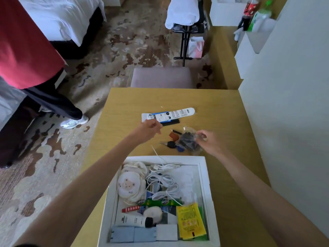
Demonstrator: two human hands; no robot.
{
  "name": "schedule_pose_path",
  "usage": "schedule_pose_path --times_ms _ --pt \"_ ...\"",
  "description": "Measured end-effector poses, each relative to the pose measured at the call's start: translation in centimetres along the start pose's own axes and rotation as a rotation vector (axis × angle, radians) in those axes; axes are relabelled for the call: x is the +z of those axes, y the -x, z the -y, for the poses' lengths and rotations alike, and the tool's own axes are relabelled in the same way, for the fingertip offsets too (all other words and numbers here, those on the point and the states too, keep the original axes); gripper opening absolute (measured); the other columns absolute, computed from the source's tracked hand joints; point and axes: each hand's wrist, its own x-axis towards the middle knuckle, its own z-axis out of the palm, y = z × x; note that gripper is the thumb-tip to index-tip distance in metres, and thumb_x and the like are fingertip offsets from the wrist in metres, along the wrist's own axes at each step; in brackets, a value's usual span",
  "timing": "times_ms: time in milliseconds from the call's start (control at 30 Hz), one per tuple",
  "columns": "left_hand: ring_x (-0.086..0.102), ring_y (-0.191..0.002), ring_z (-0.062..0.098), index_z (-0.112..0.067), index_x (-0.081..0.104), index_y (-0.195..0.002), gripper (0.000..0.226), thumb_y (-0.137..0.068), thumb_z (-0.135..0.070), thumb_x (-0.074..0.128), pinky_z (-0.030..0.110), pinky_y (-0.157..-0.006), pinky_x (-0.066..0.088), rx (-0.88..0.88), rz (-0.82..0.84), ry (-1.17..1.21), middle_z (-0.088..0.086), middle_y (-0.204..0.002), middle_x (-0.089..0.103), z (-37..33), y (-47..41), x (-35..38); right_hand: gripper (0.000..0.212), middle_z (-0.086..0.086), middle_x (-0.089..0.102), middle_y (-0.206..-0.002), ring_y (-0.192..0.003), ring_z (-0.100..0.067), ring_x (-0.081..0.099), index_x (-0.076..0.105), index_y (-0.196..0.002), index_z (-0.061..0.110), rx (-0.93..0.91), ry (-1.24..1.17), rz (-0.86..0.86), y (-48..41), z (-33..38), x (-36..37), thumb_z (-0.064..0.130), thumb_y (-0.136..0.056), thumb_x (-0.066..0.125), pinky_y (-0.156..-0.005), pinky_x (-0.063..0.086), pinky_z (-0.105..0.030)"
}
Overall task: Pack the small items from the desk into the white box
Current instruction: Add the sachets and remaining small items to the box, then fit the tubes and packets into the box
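Note:
The white box (207, 182) sits at the near edge of the wooden desk (121, 102), filled with white cables, cloth pads, tubes, a yellow sachet and grey packets. Beyond it on the desk lie a blue-and-white blister pack (169, 114) over a black strip, a brown piece, a black pen and a bunch of keys (171, 145). My right hand (211, 142) grips a clear plastic bag of dark items (188, 140) just above the desk. My left hand (151, 128) hovers near the blister pack's left end with fingers curled, holding nothing that I can see.
A padded chair (161, 77) stands against the desk's far edge. A person in a red top (25, 47) and white shoes stands at the left on patterned carpet. A white wall (293, 104) flanks the right side. Bottles stand on a shelf at the top right.

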Motion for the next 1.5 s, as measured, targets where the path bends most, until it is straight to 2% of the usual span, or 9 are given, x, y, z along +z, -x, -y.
schedule_pose_path --times_ms 133,267,467,667,833,1000,1133,1300,1500 --pt "0.058 -0.098 0.017 -0.021 0.063 -0.106 0.025 -0.093 -0.04 0.053 0.028 -0.078 0.041 0.068 0.253 -0.315 -0.003 -0.107 0.064 2.2 -3.0 2.4 0.086 -0.009 0.046 -0.142 -0.131 -0.032 0.043 0.037 -0.143 0.028 0.102 0.165 0.15 -4.0 -0.6 1.6 0.054 -0.071 0.075 -0.104 0.039 -0.053" --pt "0.051 -0.119 0.022 -0.021 0.057 -0.123 0.039 -0.087 -0.033 0.064 0.033 -0.09 0.04 0.18 0.28 -0.543 0.001 -0.129 0.058 2.7 -5.3 4.5 0.128 -0.014 0.008 -0.159 -0.145 -0.04 0.007 0.001 -0.152 0.03 0.131 0.52 0.291 -6.4 -2.5 3.5 0.077 -0.056 0.071 -0.111 0.009 -0.065" --pt "0.05 -0.111 0.025 -0.018 0.059 -0.109 0.036 -0.08 -0.038 0.068 0.03 -0.07 0.035 0.414 0.261 -0.8 0.004 -0.119 0.054 2.6 -7.7 6.7 0.089 -0.008 0.045 -0.138 -0.126 -0.03 0.042 0.032 -0.142 0.023 -0.002 0.53 0.053 -6.1 -4.3 4.1 0.054 -0.068 0.073 -0.103 0.038 -0.046" --pt "0.053 -0.104 0.023 -0.013 0.06 -0.091 0.01 -0.086 -0.022 0.06 0.031 -0.065 0.039 0.456 0.291 -0.756 0.004 -0.105 0.06 2.6 -8.0 7.0 0.082 0.009 0.058 -0.117 -0.098 -0.006 0.059 0.043 -0.135 0.02 0.219 -0.268 -0.038 -4.6 -3.8 1.6 0.037 -0.067 0.084 -0.076 0.055 -0.026" --pt "0.051 -0.107 0.022 -0.011 0.061 -0.089 0.014 -0.09 -0.025 0.057 0.033 -0.07 0.043 0.444 0.283 -0.776 0.002 -0.109 0.06 2.7 -7.5 6.4 0.083 0.022 0.058 -0.105 -0.093 0.003 0.06 0.044 -0.126 0.034 0.155 -0.436 -0.128 -0.8 -1.1 -0.4 0.059 -0.054 0.079 -0.058 0.049 -0.006" --pt "0.05 -0.104 0.02 -0.012 0.061 -0.092 0.017 -0.093 -0.028 0.055 0.033 -0.085 0.042 0.264 0.167 -0.302 0.003 -0.108 0.056 1.8 -6.0 5.1 0.089 0.017 0.061 -0.111 -0.095 0.0 0.064 0.045 -0.125 0.036 0.048 -0.442 -0.061 3.2 1.5 -2.3 0.068 -0.049 0.078 -0.07 0.055 -0.015" --pt "0.05 -0.083 0.01 -0.022 0.051 -0.081 0.019 -0.097 -0.032 0.048 0.025 -0.071 0.039 0.084 -0.007 0.212 -0.012 -0.085 0.054 0.0 -2.9 3.4 0.087 0.01 0.066 -0.111 -0.098 -0.007 0.067 0.048 -0.129 0.03 -0.031 -0.536 0.013 6.9 3.0 -3.1 0.062 -0.056 0.082 -0.076 0.057 -0.023" --pt "0.065 -0.082 0.015 -0.015 0.051 -0.085 0.017 -0.099 -0.02 0.044 0.029 -0.083 0.05 0.077 -0.235 0.908 0.008 -0.093 0.065 -2.6 2.4 1.3 0.073 0.019 0.066 -0.112 -0.102 -0.005 0.065 0.047 -0.124 0.046 -0.102 -0.472 0.144 11.3 4.0 -2.7 0.062 -0.061 0.08 -0.081 0.056 -0.022" --pt "0.059 -0.052 0.024 -0.008 0.042 -0.088 0.026 -0.101 -0.03 0.037 0.043 -0.07 0.057 0.132 -0.247 0.982 0.004 -0.062 0.06 -1.9 11.2 -0.2 0.07 0.029 0.055 -0.122 -0.107 0.008 0.058 0.038 -0.122 0.063 -0.153 -0.266 0.274 15.4 5.0 -1.8 0.063 -0.064 0.078 -0.079 0.051 -0.014"
